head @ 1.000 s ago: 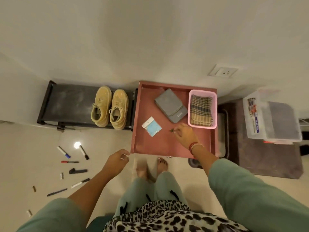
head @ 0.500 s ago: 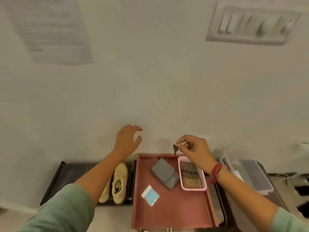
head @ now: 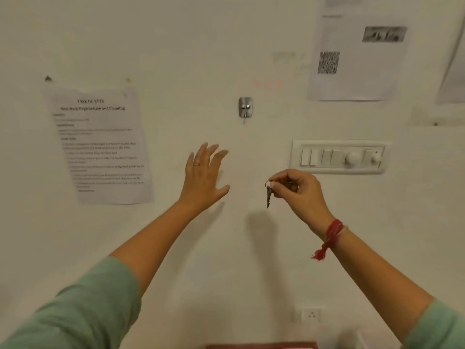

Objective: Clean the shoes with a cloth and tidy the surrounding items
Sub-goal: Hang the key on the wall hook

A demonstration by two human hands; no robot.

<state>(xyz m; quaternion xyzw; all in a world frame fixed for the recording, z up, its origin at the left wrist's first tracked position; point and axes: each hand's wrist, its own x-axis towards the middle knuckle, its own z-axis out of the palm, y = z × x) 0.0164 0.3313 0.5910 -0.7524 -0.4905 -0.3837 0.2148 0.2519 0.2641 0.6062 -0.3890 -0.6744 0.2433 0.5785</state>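
Observation:
My right hand (head: 298, 191) pinches a key ring, and a small key (head: 268, 196) hangs straight down from it in front of the wall. A metal wall hook (head: 245, 107) is fixed to the wall above and a little left of the key. My left hand (head: 204, 175) is raised with its fingers spread, below and left of the hook, holding nothing. The shoes and the cloth are out of view. Only the far edge of the red tray (head: 261, 345) shows at the bottom.
A printed task sheet (head: 100, 144) hangs on the wall at the left. A switch panel (head: 341, 157) sits right of my right hand, more paper sheets (head: 357, 49) above it, and a wall socket (head: 311, 314) low down.
My right hand picked the key off the red tray and lifted it up toward the wall. My left hand rose too. The view tilted up from the floor and shoes to the wall.

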